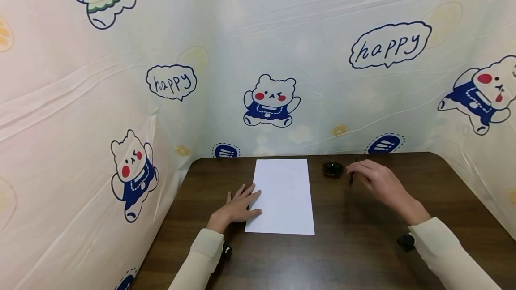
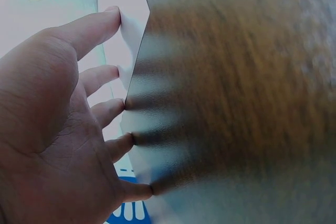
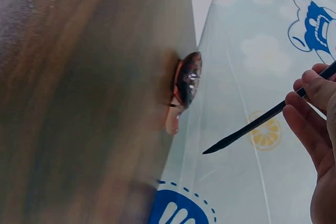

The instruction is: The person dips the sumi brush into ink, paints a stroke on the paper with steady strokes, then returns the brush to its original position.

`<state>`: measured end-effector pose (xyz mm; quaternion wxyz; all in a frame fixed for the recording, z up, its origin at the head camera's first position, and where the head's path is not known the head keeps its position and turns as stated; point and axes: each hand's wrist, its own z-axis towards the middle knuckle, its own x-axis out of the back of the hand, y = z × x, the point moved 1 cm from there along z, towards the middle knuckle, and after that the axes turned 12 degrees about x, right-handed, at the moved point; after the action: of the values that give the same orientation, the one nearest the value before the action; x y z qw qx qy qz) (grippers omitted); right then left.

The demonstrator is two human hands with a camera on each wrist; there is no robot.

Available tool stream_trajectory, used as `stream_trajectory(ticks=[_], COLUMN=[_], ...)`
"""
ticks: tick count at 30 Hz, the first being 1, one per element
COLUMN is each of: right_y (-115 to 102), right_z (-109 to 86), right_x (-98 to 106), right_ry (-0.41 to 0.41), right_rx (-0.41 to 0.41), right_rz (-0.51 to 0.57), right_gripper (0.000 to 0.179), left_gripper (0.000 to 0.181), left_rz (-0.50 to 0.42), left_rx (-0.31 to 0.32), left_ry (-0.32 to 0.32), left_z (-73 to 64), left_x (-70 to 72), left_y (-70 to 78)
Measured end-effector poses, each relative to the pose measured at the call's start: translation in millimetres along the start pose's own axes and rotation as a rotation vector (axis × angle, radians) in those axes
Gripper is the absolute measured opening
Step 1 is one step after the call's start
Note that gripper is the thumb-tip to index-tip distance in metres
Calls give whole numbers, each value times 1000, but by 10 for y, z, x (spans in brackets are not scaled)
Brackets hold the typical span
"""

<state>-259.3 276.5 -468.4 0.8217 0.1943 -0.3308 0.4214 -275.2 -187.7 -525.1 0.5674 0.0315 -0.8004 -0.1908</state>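
Observation:
A blank white sheet of paper [image 1: 284,196] lies upright on the brown table. My left hand [image 1: 234,208] rests on its left edge with the fingers spread; in the left wrist view the fingertips [image 2: 113,18] touch the paper and the table beside it. My right hand [image 1: 378,181] pinches a slim black writing brush [image 3: 252,125] between thumb and fingers, its dark pointed tip slanting down, apart from the table. Just left of that hand sits a small reddish-brown dish [image 1: 333,169] with a short handle and something dark and glossy inside, seen edge-on in the right wrist view.
A pale curtain [image 1: 270,48] printed with bears, oranges and "happy" bubbles closes off the back and both sides. It meets the far edge of the table [image 1: 346,254]. Dark wrist devices [image 1: 406,242] show at both cuffs.

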Motion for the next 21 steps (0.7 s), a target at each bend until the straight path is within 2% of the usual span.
stream_trajectory(ticks=[5, 12, 17, 19, 21], right_y=[2, -15, -22, -19, -17], right_z=[47, 106, 145, 158, 173], right_x=[59, 101, 137, 150, 161], right_ry=[15, 74, 95, 100, 112], right_rx=[-5, 9, 12, 6, 5], right_rz=[-17, -45, -62, -64, -61], right_gripper=[36, 45, 43, 38, 22], left_gripper=[72, 73, 74, 74, 74], left_rz=[7, 8, 4, 4, 2], left_rx=[3, 6, -2, -4, -4], left_ry=[-4, -1, 0, 2, 2], left_z=[13, 19, 25, 28, 30], left_x=[-21, -15, -28, -37, -46], left_y=[-18, -11, -15, -22, -30])
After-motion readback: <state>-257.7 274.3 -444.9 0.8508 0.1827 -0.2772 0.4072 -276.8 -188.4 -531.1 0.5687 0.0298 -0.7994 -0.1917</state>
